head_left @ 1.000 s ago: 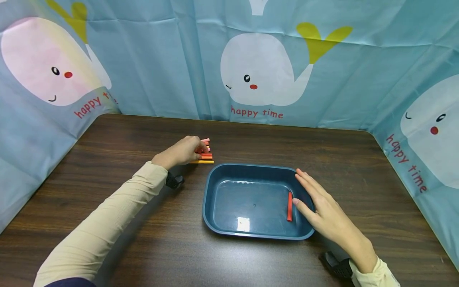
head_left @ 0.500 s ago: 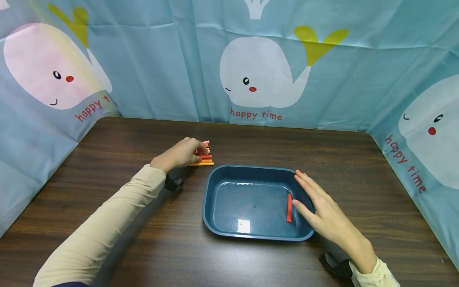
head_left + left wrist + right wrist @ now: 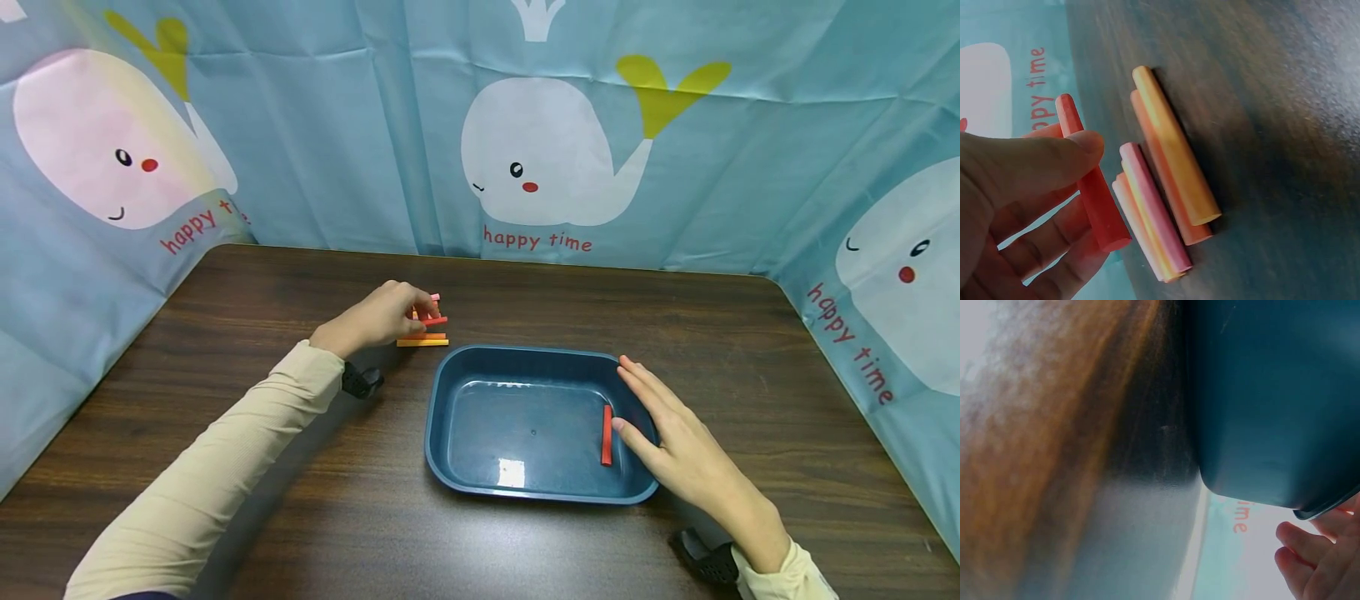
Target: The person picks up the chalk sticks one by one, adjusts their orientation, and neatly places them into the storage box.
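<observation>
My left hand (image 3: 378, 318) pinches a red chalk stick (image 3: 1105, 215) between thumb and fingers, held above the others at the back left. Beside it in the left wrist view lie a yellow chalk stick (image 3: 1179, 153), an orange one (image 3: 1190, 230) and a pink one (image 3: 1155, 206), with a few more pressed against the pink. A blue plastic tray (image 3: 480, 433) stands mid-table with another red chalk stick (image 3: 607, 435) lying inside near its right end. My right hand (image 3: 686, 450) rests on the tray's right rim, fingers extended, thumb reaching over the inside.
The dark wood-grain table (image 3: 337, 517) ends at the back against a light blue curtain (image 3: 315, 150) printed with whales. The tray's near left wall lies just right of the chalk row.
My left hand has raised the red chalk stick out of the row, and its end now slants upward. The right hand and the tray have stayed in place.
</observation>
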The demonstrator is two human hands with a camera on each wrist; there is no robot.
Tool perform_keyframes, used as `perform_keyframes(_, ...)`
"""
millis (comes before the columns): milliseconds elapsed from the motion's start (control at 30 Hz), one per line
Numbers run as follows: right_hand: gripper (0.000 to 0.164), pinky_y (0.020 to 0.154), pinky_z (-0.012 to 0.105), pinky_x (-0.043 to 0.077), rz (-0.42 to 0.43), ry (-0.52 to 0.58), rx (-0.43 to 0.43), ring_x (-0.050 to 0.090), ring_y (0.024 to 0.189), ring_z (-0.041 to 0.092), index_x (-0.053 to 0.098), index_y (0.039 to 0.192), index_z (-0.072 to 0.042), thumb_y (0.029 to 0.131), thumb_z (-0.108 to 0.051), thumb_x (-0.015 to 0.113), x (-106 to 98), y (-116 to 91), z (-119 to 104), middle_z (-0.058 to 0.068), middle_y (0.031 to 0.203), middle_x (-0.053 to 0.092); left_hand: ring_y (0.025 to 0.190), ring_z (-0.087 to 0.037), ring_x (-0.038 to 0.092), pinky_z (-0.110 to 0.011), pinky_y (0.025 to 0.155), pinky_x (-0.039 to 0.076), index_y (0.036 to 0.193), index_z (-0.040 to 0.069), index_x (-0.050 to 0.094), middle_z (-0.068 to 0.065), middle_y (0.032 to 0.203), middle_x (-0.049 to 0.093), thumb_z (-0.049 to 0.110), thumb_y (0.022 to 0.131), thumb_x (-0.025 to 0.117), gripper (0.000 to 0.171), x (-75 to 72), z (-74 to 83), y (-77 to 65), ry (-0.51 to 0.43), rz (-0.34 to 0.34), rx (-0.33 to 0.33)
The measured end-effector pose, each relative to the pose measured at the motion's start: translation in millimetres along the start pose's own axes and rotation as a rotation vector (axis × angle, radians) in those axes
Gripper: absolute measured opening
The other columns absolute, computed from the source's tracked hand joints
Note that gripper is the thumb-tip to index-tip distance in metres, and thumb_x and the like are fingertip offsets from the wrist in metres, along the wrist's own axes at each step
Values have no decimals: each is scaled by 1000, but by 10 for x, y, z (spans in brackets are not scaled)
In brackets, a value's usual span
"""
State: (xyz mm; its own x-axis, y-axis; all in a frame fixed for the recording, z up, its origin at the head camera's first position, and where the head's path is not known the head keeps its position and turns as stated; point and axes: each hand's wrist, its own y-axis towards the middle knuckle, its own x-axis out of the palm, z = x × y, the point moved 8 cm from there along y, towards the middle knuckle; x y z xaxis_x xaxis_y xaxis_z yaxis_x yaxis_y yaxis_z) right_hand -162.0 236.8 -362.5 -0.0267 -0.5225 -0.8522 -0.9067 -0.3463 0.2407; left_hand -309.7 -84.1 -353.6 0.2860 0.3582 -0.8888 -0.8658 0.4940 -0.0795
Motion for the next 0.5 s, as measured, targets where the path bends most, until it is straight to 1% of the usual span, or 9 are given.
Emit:
perform_keyframes(200, 67, 109, 0, 5, -2, 1, 5, 29, 150, 26, 36, 154, -10, 96, -26, 65, -4, 1, 5, 6, 162, 33, 95, -23, 66, -38, 83, 57, 113, 1, 73, -14, 109, 74, 2, 86, 74, 27, -56, 54, -12, 17, 10, 10)
perform_keyframes(333, 66, 109, 0, 5, -3, 2, 5, 28, 151, 25, 36, 154, -10, 96, -27, 65, -3, 2, 6, 6, 162, 33, 96, -24, 65, -38, 83, 57, 115, 0, 72, -16, 116, 72, 1, 86, 73, 29, -87, 99, -25, 19, 13, 21)
perform_keyframes(433, 66, 109, 0, 5, -2, 1, 3, 28, 150, 25, 36, 153, -10, 96, -27, 65, -1, 1, 3, 7, 161, 33, 96, -24, 65, -37, 83, 57, 117, 1, 71, -15, 114, 72, 1, 87, 73, 30, -103, 121, -33, 12, 13, 18)
perform_keyframes(500, 66, 110, 1, 5, -3, 0, 6, 29, 150, 27, 35, 154, -10, 96, -27, 65, 1, -1, 4, 7, 161, 33, 92, -23, 64, -36, 80, 56, 116, 2, 72, -13, 109, 73, 2, 87, 72, 29, -110, 133, -38, 0, 9, 14)
